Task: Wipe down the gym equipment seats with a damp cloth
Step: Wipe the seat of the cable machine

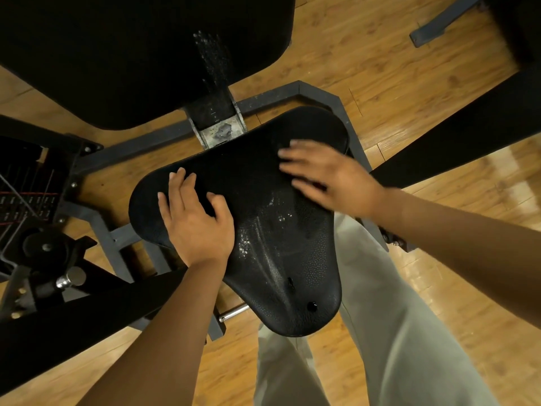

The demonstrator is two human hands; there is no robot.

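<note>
A black, pebble-textured gym seat point(263, 224) fills the centre — wide at its 12 o'clock end, narrowing toward 6 o'clock, glistening with wet patches. The left hand point(196, 218) lies flat at its 9 o'clock edge, fingers straight. The right hand point(325, 177), blurred, is spread flat at 2 o'clock. Black back pad point(131, 54) at 11 o'clock, above the wooden floor point(409, 98).

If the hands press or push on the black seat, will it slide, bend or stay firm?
The seat probably stays put: it seems to sit on a grey metal frame. Its pebbled surface looks padded, so it may give a little under the left hand. Shiny wet-looking patches near the middle suggest that it may be slippery there.
</note>
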